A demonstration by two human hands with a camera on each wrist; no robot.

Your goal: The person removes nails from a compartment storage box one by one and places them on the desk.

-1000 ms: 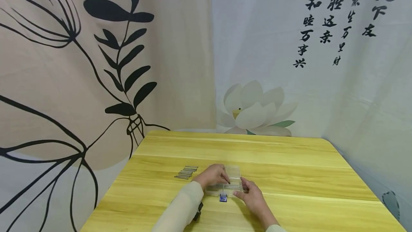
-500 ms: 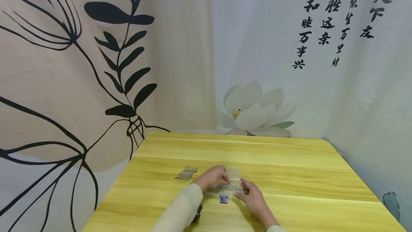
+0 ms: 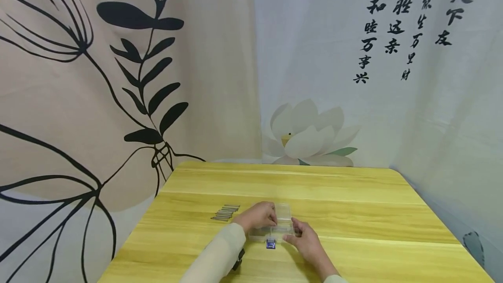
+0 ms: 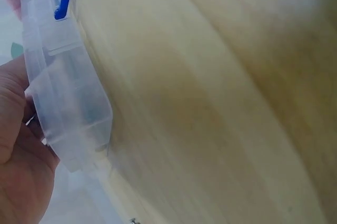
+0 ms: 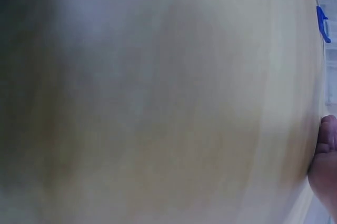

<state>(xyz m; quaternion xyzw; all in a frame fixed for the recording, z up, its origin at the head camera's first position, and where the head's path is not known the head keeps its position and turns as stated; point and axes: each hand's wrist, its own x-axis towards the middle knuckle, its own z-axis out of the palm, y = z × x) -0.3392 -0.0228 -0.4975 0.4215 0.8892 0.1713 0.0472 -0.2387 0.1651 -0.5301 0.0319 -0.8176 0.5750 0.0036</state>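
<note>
Clear plastic box (image 3: 282,231) on wooden table (image 3: 353,200), lid (image 3: 283,211) unclosed. Right hand (image 3: 308,240) grips box's right end between bent fingers and thumb. Left hand (image 3: 257,215) bends fingers down over box; cannot tell if holding anything. Work looks unfinished: thin metal pieces (image 3: 225,212) lie outside, left.

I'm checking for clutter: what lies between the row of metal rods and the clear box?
In the head view, the left hand lies between the metal rods and the clear box.

Left hand (image 3: 258,215): fingers drawn in slightly at clear box (image 3: 281,231); view nudged right.
</note>
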